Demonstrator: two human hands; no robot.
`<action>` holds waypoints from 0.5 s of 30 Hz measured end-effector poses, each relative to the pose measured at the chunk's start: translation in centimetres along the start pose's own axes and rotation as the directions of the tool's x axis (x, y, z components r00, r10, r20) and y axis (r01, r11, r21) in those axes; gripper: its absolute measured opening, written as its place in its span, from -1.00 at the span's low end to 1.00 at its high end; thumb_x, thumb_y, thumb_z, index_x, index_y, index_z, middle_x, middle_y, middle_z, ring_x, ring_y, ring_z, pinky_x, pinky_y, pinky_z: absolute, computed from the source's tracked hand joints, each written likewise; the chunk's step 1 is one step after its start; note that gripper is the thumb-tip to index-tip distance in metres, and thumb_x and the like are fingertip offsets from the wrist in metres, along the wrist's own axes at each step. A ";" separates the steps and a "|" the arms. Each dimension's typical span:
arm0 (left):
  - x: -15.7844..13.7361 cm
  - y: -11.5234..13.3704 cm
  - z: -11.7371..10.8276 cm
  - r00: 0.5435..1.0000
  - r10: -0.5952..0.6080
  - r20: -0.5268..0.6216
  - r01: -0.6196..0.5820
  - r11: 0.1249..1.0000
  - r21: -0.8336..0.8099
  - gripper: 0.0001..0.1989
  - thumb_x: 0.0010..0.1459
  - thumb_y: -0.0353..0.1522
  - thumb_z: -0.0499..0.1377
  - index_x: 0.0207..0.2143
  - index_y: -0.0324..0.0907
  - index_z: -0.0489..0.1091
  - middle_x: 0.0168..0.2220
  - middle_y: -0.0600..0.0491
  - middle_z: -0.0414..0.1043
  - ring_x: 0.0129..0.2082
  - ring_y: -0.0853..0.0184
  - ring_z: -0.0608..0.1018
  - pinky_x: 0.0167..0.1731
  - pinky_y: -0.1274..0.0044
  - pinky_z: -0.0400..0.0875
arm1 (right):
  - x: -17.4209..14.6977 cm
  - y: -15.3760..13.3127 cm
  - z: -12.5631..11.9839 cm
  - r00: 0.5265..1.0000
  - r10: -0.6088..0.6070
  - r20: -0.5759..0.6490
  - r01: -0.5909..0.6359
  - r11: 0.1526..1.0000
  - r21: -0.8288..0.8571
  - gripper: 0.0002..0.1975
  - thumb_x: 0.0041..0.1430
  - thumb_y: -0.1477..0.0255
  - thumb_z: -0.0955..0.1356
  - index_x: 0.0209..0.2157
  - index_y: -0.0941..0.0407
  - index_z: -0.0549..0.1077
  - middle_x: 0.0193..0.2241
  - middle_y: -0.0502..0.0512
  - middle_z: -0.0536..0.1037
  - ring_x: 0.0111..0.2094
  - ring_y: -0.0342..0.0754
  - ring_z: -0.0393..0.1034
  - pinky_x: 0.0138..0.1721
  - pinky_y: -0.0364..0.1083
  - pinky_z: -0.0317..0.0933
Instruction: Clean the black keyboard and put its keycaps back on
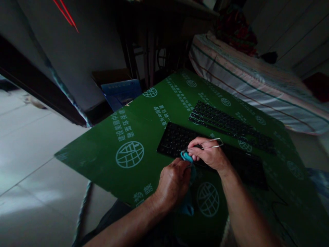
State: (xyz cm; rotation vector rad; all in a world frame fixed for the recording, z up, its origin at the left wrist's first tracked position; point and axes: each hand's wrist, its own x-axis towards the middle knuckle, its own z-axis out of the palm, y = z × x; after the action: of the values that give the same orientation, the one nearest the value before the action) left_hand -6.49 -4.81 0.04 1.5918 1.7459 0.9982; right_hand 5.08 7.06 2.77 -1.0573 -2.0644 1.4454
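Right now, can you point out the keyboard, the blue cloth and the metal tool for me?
Keyboard (173, 137): head view, on the keys near its left end.
Blue cloth (187, 157): head view, on its bunched upper end.
Metal tool (220, 141): head view, on its bent outer end.

black keyboard (174, 137) partly out of sight behind the right hand (211, 154), blue cloth (186, 156) behind the left hand (172, 180)

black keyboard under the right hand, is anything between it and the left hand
Yes: teal cloth, bunched just ahead of the left hand, between it and the black keyboard. Whether cloth and keyboard touch is unclear.
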 end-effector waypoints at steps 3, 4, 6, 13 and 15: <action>-0.1 0.0 -0.1 1.000 -0.010 0.005 0.010 1.000 -0.001 -0.79 0.16 -0.50 0.00 -0.36 -0.20 0.42 -0.41 0.04 0.41 -0.41 0.40 0.48 -0.37 0.62 0.35 | -0.5 0.2 0.2 1.000 0.012 -0.012 -0.012 1.000 0.005 -0.87 0.04 0.38 0.37 -0.44 0.16 0.48 -0.63 -0.05 0.46 -0.60 -0.20 0.36 -0.55 -0.23 0.27; -0.1 0.1 -0.2 1.000 -0.016 0.012 0.016 1.000 0.004 -0.79 0.16 -0.50 0.00 -0.37 -0.20 0.42 -0.41 0.04 0.41 -0.41 0.40 0.48 -0.37 0.62 0.35 | -0.6 0.1 0.2 1.000 0.020 -0.019 -0.020 1.000 0.001 -0.88 0.03 0.38 0.37 -0.44 0.16 0.48 -0.63 -0.06 0.45 -0.60 -0.20 0.36 -0.55 -0.23 0.26; -0.1 0.2 -0.2 1.000 -0.022 0.022 0.022 1.000 0.012 -0.79 0.16 -0.50 0.00 -0.36 -0.20 0.42 -0.41 0.05 0.41 -0.42 0.40 0.48 -0.38 0.62 0.35 | -0.7 0.1 0.2 0.999 0.029 -0.039 -0.029 1.000 -0.009 -0.89 0.03 0.39 0.38 -0.43 0.15 0.48 -0.64 -0.06 0.45 -0.60 -0.20 0.36 -0.55 -0.23 0.26; 0.0 -0.1 -0.3 1.000 0.004 -0.029 -0.003 0.999 0.040 -0.80 0.15 -0.50 0.01 -0.35 -0.19 0.43 -0.43 0.06 0.42 -0.44 0.40 0.49 -0.40 0.61 0.35 | -0.4 0.3 0.6 0.999 -0.019 -0.033 0.018 0.999 -0.045 -0.89 0.04 0.39 0.38 -0.42 0.14 0.49 -0.58 -0.05 0.48 -0.59 -0.19 0.38 -0.53 -0.23 0.27; -0.1 -0.1 -0.4 1.000 0.004 -0.015 -0.003 0.999 0.041 -0.79 0.15 -0.50 0.01 -0.33 -0.20 0.43 -0.43 0.05 0.41 -0.44 0.41 0.49 -0.41 0.62 0.34 | -0.4 0.3 0.6 0.999 -0.012 -0.035 0.011 0.999 -0.047 -0.88 0.04 0.38 0.38 -0.42 0.14 0.49 -0.61 -0.06 0.47 -0.60 -0.19 0.38 -0.55 -0.23 0.27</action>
State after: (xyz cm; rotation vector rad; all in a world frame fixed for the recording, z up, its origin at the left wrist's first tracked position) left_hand -6.85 -4.93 0.12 1.6168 1.7847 0.9843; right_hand 5.04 6.44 2.30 -1.0791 -2.0853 1.3700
